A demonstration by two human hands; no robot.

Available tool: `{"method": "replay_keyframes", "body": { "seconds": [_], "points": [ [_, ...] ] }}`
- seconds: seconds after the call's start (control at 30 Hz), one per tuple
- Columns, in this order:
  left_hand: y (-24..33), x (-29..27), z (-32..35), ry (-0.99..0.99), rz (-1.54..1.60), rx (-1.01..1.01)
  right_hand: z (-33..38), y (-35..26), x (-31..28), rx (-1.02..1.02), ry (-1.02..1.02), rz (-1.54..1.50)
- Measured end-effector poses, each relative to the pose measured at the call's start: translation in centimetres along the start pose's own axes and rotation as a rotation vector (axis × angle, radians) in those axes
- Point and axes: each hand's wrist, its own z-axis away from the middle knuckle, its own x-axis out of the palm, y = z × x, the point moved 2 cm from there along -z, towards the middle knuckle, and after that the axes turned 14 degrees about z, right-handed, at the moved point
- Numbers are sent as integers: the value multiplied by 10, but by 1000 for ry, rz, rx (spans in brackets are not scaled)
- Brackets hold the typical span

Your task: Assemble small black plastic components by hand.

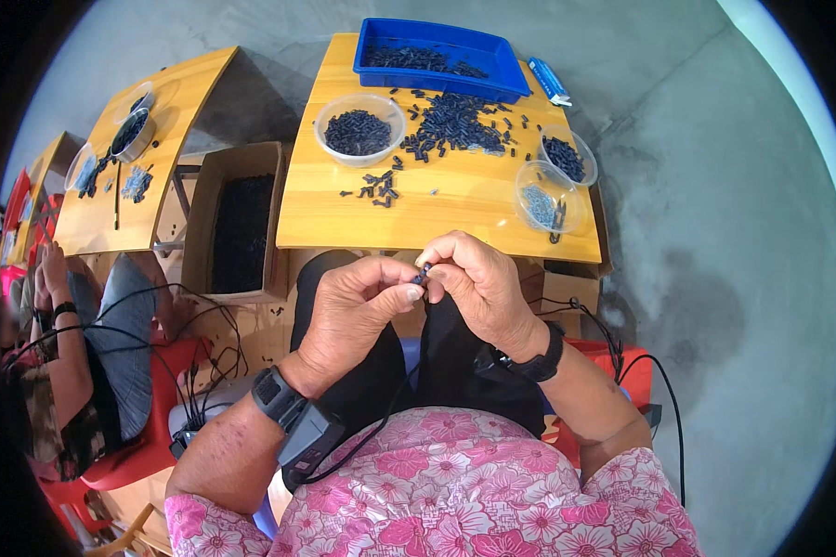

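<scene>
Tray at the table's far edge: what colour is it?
The tray is blue, seen best in the head view.

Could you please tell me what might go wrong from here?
The small dark piece pinched between the left hand and the right hand might slip and drop, as it is held short of the table, not over it. The clear bowl of pale bluish bits stands near the table's right edge, so a bump could perhaps spill it.
</scene>
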Motion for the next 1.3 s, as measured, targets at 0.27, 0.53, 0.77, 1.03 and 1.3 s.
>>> {"method": "replay_keyframes", "body": {
  "seconds": [0.27,0.53,0.77,1.03,1.3],
  "points": [
    [3,2,0,-2,30,-10,0,0,1,-33,26,92],
    [3,1,0,24,34,-11,-6,-8,2,-146,48,200],
    [-3,-2,-3,45,105,-7,-11,-4,6,-206,112,198],
    [1,2,-1,85,156,-106,-4,6,8,-206,138,217],
    [-5,6,4,91,196,-139,8,1,10,-240,215,267]
  ]
}}
